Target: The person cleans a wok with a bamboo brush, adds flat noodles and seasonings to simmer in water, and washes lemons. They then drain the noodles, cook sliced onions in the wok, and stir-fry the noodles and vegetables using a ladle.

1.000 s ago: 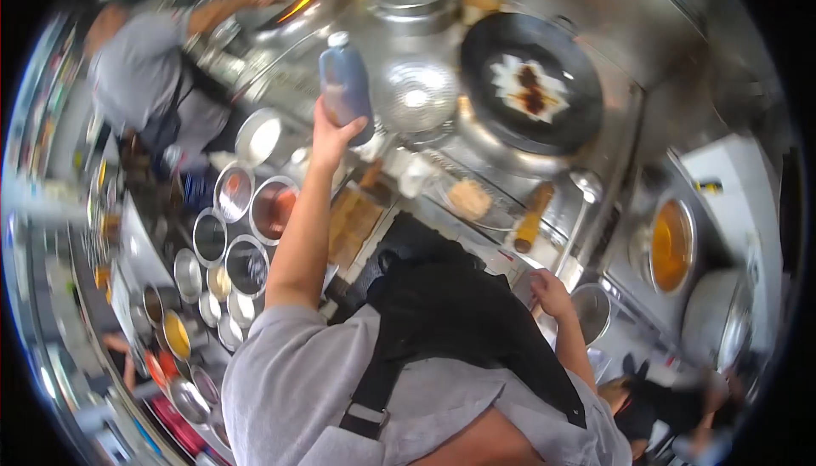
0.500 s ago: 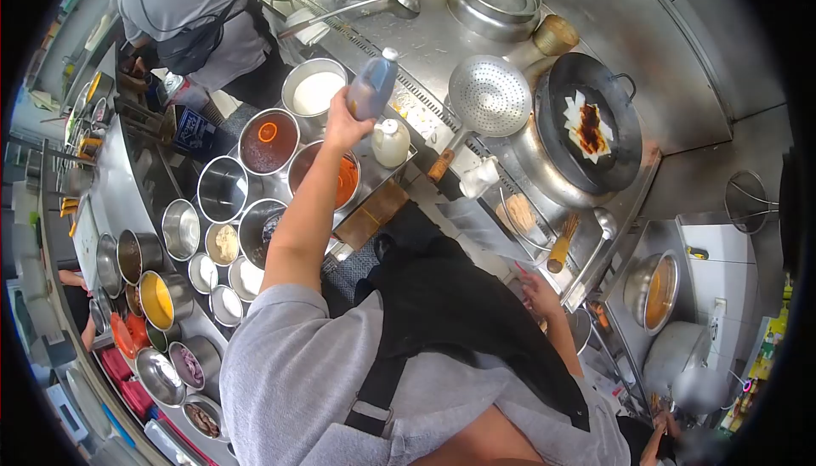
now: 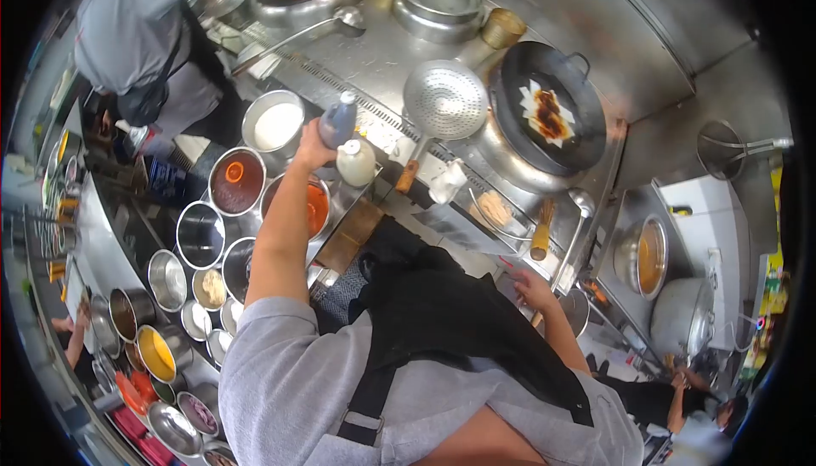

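My left hand [image 3: 316, 148] is wrapped round a clear squeeze bottle [image 3: 338, 121] with dark liquid and a whitish cap, held upright. Right beside it stands a squeeze bottle of pale liquid [image 3: 356, 163]. Below the forearm, and partly hidden by it, is a pot of orange-red sauce [image 3: 318, 208]. In the black wok [image 3: 587, 129], white pieces [image 3: 544, 102] lie with dark brown sauce over them. My right hand [image 3: 533, 289] has curled fingers near the counter's front edge. A thin red thing shows at its fingertips; what it grips is unclear.
A perforated skimmer [image 3: 444, 96] lies left of the wok. A bamboo brush [image 3: 541, 232] and a ladle [image 3: 580, 204] rest at the counter's right. Several steel pots, including one of brown sauce [image 3: 236, 198], crowd the left. A co-worker [image 3: 136, 28] stands at the upper left.
My left hand has lowered the dark bottle close to the pale one. My view has turned, shifting the scene leftward. The co-worker at the upper left now reaches an arm over the far wok.
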A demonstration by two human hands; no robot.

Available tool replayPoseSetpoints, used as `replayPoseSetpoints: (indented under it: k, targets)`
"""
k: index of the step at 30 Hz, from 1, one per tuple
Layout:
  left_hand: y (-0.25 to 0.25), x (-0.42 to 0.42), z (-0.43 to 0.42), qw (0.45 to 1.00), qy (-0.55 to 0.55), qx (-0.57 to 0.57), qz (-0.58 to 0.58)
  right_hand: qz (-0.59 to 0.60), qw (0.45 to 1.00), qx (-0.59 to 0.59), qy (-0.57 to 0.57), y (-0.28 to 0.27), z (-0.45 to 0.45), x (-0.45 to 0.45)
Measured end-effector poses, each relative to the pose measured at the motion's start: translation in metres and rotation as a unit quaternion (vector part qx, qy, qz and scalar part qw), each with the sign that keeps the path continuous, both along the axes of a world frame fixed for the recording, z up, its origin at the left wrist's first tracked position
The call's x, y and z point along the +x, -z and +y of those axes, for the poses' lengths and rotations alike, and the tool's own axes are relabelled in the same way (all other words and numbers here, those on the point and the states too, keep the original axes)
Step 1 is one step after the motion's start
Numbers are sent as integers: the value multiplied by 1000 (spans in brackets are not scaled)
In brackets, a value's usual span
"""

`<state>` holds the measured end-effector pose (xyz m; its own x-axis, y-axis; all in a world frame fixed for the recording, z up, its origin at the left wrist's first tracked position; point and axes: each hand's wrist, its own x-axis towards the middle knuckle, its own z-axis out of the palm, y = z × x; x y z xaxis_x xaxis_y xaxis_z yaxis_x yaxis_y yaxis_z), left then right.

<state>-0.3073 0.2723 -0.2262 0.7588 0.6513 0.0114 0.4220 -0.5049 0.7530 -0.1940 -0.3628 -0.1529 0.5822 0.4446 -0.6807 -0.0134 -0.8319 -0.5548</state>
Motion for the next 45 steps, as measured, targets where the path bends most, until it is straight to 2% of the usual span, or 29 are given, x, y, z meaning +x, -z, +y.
replayPoseSetpoints:
  k: [2,4,5,8,9,10,12,13,14,15,16,17,18,19,20,21,22,24,26,27,31,35,36,38,40,42,44,45]
  targets:
    - [-5,-1,-4,1000,17,12,3,-10,1000,-4,-2,1,-12,0]
    - [5,0,7,999,23,-9,20,-28,999,35,-11,13,-29,4]
    - [-10,-4,2,998,19,-54,34,-26,999,36,-6,18,-37,6]
    - [10,-31,17,997,-2,-65,30,9,998,53,-9,41,-64,14]
    - [-7,-41,10,990,-12,-138,42,-65,990,81,-94,40,-68,19]
    - [-24,-52,0,990,-38,-132,45,-42,990,103,-81,55,-76,25]
    - [-55,-74,-30,976,-177,-129,-10,-6,990,105,-90,64,-76,36]
    - [-60,-88,-43,965,-212,-139,-75,11,989,106,-104,71,-78,42]
    - [-48,-108,-51,969,-219,-40,-107,25,984,139,-106,88,-80,51]
    - [-76,-118,-86,943,-262,-106,-179,42,978,171,-109,102,-76,65]
    - [-77,-141,-107,942,-287,-69,-157,117,974,179,-73,88,-61,66]
    - [-103,-153,-145,937,-319,-60,-130,144,971,164,-99,80,-46,68]
    - [-114,-173,-176,923,-310,-175,-149,172,966,148,-127,80,-31,73]
    - [-128,-190,-209,943,-320,-86,-24,190,956,144,-172,90,-18,81]
    - [-83,-228,-222,934,-344,-91,-4,230,937,140,-224,101,-6,87]
    - [-90,-251,-257,937,-341,-64,28,268,915,131,-272,109,5,90]
    - [-86,-278,-289,931,-354,-81,23,279,901,121,-311,103,21,89]
    - [-90,-326,-357,905,-387,-127,123,197,868,34,-455,75,64,77]
    - [-101,-363,-432,880,-428,-147,142,200,840,44,-503,95,94,71]
    - [-98,-383,-467,861,-462,-148,154,208,846,33,-491,91,115,60]
    - [-77,-450,-584,790,-573,-184,117,191,843,44,-500,74,182,4]
    - [-71,-492,-642,709,-670,-208,71,183,843,39,-504,83,204,-58]
    - [-65,-504,-652,699,-681,-210,61,180,841,20,-509,86,204,-71]
    - [-54,-534,-664,701,-681,-207,-37,167,826,17,-537,92,197,-95]
    - [-46,-564,-675,711,-679,-177,-39,127,792,16,-597,99,182,-112]
    - [-41,-595,-688,681,-700,-173,-128,78,746,16,-661,105,166,-136]
    - [-41,-628,-699,675,-704,-184,-124,35,711,14,-703,110,152,-166]
    - [-45,-640,-701,632,-722,-208,-191,17,696,16,-718,110,150,-182]
